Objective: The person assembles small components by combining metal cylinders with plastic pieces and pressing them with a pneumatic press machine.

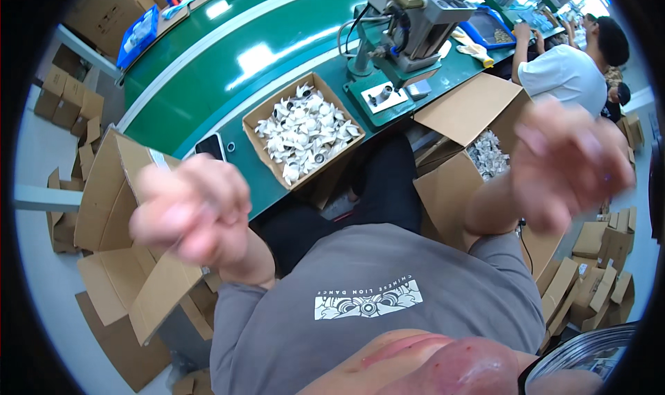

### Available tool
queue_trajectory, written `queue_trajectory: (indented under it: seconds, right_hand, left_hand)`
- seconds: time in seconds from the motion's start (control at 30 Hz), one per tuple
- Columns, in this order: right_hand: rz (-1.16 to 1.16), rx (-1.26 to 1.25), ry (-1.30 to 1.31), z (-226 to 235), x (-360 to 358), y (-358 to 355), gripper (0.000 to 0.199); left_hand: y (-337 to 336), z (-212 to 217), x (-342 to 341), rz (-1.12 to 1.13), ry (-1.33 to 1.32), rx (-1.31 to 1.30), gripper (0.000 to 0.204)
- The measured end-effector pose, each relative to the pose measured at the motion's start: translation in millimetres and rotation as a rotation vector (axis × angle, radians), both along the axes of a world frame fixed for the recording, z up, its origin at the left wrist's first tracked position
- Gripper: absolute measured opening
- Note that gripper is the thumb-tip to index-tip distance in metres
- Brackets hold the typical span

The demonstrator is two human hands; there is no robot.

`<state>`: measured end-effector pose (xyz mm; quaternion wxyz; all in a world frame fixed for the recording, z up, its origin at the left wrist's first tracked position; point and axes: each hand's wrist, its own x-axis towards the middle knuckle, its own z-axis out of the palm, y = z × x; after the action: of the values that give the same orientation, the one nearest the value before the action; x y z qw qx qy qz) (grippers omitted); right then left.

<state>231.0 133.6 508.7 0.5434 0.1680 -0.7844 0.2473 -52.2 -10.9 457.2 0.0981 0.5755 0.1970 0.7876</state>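
Observation:
Both hands are raised close to the camera, blurred by motion. My left hand [190, 208] is up at the left with its fingers curled in; I see nothing in it. At the right, my right hand [571, 163] has loosely bent fingers held apart, holding nothing. Neither hand touches the work. Between and beyond them, an open cardboard box [255, 140] on the green table holds many small white finned parts [305, 128]. A phone [210, 147] and a small dark ring [231, 146] lie left of that box.
A bench press [419, 34] stands on the green table [208, 83], right of the box. An open carton [447, 187] with more finned parts sits by my right arm. Gloves [474, 48] and a blue tray [488, 28] lie farther right, near a co-worker [571, 73]. Cartons [114, 208] stand left.

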Motion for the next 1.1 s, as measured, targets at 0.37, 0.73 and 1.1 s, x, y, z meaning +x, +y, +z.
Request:
queue_trajectory:
  seconds: [0.37,0.73,1.1]
  right_hand:
    - [0.043,-0.138,-0.043,-2.3,31.3,-7.0,0.064]
    - [0.156,-0.204,-0.179,16.0,38.5,-10.5,0.056]
    - [0.28,-0.257,-0.298,34.8,90.3,-6.3,0.048]
  left_hand:
    - [-20.5,48.1,1.4,0.094,0.032,0.267,0.025]
    - [-28.6,60.5,-1.5,0.248,0.108,0.124,0.022]
    - [-33.6,60.2,-5.3,0.248,0.146,0.093,0.022]
